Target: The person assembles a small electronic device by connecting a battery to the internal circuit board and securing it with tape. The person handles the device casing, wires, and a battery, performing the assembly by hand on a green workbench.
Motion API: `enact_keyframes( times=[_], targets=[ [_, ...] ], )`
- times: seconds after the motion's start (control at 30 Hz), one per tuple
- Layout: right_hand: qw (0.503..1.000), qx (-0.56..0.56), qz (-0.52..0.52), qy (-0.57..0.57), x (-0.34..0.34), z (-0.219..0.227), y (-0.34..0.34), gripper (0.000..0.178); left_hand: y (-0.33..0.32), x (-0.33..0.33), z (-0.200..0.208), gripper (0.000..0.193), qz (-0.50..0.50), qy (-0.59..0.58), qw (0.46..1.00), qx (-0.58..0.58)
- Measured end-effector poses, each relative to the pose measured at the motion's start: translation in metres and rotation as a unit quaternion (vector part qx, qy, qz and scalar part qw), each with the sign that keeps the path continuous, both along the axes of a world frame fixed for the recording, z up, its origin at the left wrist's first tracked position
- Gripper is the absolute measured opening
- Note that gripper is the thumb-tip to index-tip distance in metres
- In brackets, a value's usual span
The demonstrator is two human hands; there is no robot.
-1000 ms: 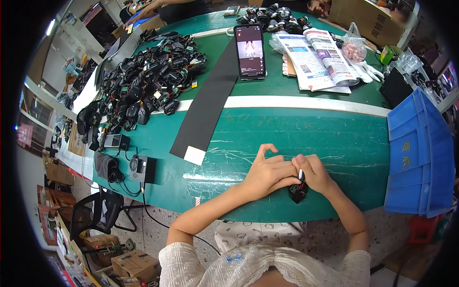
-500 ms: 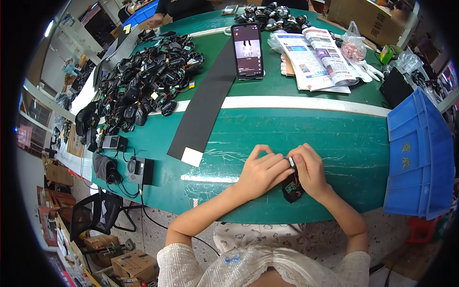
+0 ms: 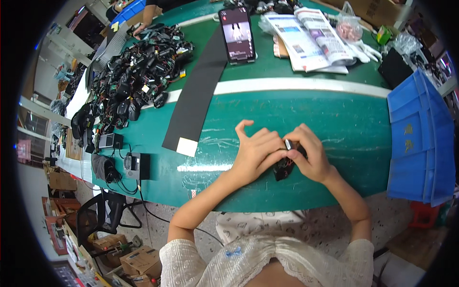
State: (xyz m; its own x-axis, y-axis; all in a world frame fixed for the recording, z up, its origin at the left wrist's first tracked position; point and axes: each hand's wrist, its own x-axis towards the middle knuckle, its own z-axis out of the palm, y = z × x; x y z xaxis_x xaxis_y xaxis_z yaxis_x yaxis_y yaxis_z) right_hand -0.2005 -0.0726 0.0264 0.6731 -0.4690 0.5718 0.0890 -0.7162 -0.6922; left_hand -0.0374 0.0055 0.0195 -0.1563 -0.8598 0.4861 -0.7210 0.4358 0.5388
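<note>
My left hand and my right hand meet over the green table, close to its near edge. Between them they grip a small black electronic device. A short silvery part pokes up between my fingertips, pinched from both sides. My left thumb and fingers press at its left, with the index finger crooked up and away. The right fingers curl over the device's upper side and hide much of it. Whether the silvery part is fixed to the black device I cannot tell.
A big heap of similar black devices with wires lies at the left. A long black strip leads up to a propped phone. Papers lie far right, a blue bin stands right, and a black boxy device sits left.
The whole scene has shifted upward in view. In my hands the black device has turned, and its green circuit board no longer shows. Another person's hand now reaches to the heap's far end.
</note>
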Motion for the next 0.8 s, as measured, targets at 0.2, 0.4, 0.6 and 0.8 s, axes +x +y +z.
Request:
enact_keyframes(
  times=[0.2,0.4,0.6,0.8],
  targets=[
    [0.999,0.003,0.038,0.021,-0.002,-0.001,-0.006,0.017,-0.002,0.004,-0.001,0.01,-0.001,0.027,1.0,0.014],
    [0.998,0.008,0.059,0.028,-0.004,-0.002,-0.008,0.023,-0.004,0.004,0.0,0.012,0.003,0.033,0.999,0.019],
    [0.997,0.029,0.058,0.029,-0.003,-0.007,-0.013,0.025,-0.006,0.008,0.004,0.007,-0.037,0.04,0.996,0.068],
    [0.999,0.011,0.042,0.027,-0.003,-0.005,-0.013,0.03,-0.005,0.011,0.007,0.003,-0.033,-0.01,0.998,0.048]
  ],
)
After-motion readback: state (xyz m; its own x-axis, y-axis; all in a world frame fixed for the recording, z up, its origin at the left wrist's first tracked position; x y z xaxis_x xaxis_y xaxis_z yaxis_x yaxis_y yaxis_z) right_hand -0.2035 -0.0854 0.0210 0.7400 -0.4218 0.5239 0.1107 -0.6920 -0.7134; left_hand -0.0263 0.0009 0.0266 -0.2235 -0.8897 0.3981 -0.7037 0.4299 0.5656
